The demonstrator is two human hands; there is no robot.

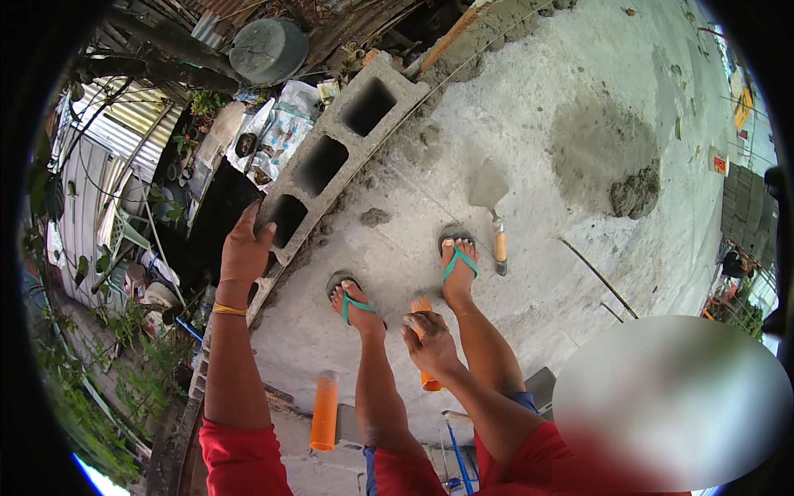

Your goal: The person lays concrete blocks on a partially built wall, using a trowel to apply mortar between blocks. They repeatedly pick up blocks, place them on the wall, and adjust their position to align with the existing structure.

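Observation:
A grey hollow concrete block [310, 202], its three cells facing up, sits at the slab's left edge. My left hand [246, 252] is at its near end, thumb and forefinger spread apart against the outer corner; the other fingers are hidden. In front of my feet, my right hand [432, 343] is closed around an orange plastic pipe [431, 382] with a grey-smeared upper end. A second orange pipe [323, 417] stands to the left of my left leg. Beyond my right foot lies a trowel [489, 186] with a mortar-dusted blade and wooden handle.
A taut string runs along the block. Wet mortar [635, 194] lies in a heap and smear on the concrete floor [513, 322]. A thin dark rod [600, 279] lies to the right. Past the left edge are a bucket [270, 51], corrugated sheets [124, 124], branches and plants.

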